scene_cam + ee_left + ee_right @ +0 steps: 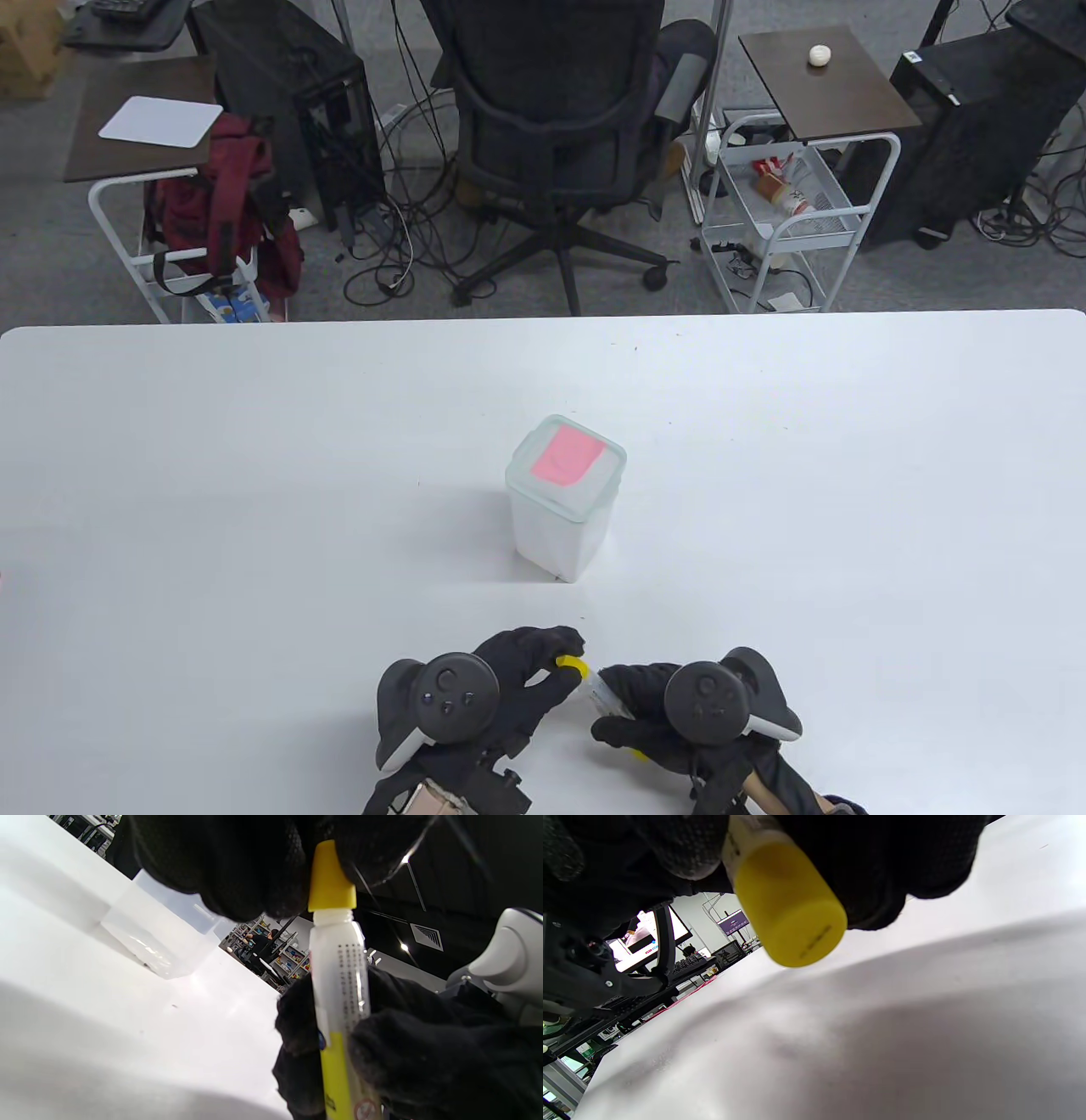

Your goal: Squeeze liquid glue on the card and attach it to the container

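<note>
A translucent white container (562, 503) stands mid-table with a pink card (565, 455) lying on its lid. Near the front edge my right hand (645, 709) grips the body of a white-and-yellow glue tube (596, 689). My left hand (526, 679) pinches the tube's yellow cap (570, 663). In the left wrist view the cap (330, 878) sits on the tube (341, 993) between my left fingertips, with the container (157, 938) behind. In the right wrist view the tube's yellow bottom end (789, 908) sticks out of my right fist.
The white table (254, 475) stretches wide on both sides of the container. Behind its far edge are an office chair (551, 127), a wire cart (780, 212) and a red backpack (221, 204).
</note>
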Action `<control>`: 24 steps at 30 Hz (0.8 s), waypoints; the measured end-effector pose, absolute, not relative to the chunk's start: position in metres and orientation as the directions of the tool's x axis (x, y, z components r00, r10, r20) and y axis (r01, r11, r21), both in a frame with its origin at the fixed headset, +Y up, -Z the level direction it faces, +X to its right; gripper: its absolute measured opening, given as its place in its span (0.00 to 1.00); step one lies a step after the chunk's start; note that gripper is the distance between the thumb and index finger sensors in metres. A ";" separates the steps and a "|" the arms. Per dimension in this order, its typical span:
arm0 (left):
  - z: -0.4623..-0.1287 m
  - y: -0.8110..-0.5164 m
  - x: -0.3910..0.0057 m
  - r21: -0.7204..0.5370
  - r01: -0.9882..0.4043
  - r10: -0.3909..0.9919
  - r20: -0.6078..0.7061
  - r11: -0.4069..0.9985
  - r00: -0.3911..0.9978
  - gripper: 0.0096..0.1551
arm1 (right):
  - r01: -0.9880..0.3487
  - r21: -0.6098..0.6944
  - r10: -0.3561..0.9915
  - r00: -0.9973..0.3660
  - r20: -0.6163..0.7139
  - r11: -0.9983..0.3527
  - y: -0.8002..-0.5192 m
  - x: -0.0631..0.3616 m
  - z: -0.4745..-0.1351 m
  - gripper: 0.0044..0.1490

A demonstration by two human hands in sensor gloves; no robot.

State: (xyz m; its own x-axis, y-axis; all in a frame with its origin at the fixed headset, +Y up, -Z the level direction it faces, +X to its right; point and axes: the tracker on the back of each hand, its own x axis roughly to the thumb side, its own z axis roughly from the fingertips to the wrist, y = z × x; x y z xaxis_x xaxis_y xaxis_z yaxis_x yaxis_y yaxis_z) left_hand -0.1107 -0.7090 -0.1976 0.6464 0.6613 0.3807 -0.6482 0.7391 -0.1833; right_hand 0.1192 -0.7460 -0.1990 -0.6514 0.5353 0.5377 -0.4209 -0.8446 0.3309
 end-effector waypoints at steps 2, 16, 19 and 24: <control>-0.197 -0.711 -0.109 -0.202 -0.647 0.667 0.385 0.735 0.638 0.27 | -0.403 0.326 0.518 -0.662 0.541 -0.855 -0.745 0.119 -0.198 0.34; -0.195 -0.721 -0.101 -0.244 -0.766 0.793 0.334 0.595 0.510 0.37 | -0.504 0.252 0.546 -0.607 0.578 -0.826 -0.743 0.119 -0.191 0.34; -0.194 -0.719 -0.100 -0.213 -0.755 0.768 0.363 0.620 0.528 0.33 | -0.514 0.244 0.549 -0.604 0.578 -0.823 -0.742 0.120 -0.190 0.34; -0.194 -0.716 -0.098 -0.278 -0.743 0.771 0.424 0.609 0.474 0.29 | -0.533 0.264 0.579 -0.598 0.555 -0.804 -0.748 0.124 -0.190 0.34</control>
